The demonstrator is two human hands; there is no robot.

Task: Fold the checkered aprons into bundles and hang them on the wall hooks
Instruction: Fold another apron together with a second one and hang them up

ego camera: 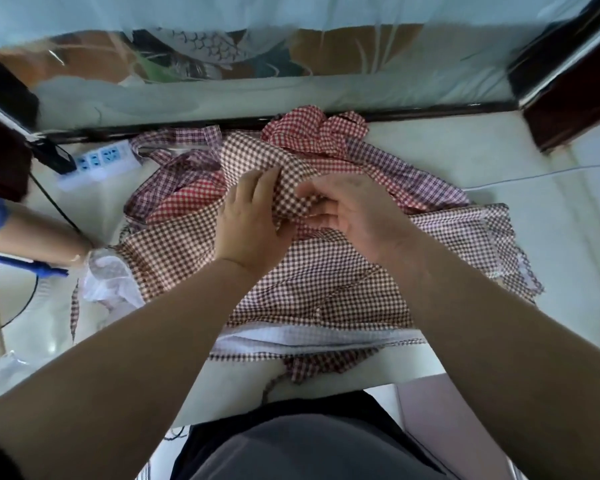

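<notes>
Left hand [253, 220] and right hand [354, 216] both pinch the brown-and-white checkered cloth apron [187, 251]; I'd fold it toward 6 o'clock. Keep edges even imo.

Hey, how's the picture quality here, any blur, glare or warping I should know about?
Head view: wide-angle warp bows the table edge. Head view: glare on the glossy table and the plastic sheet behind. Head view: left hand, right hand and apron slightly soft, checks readable.
</notes>
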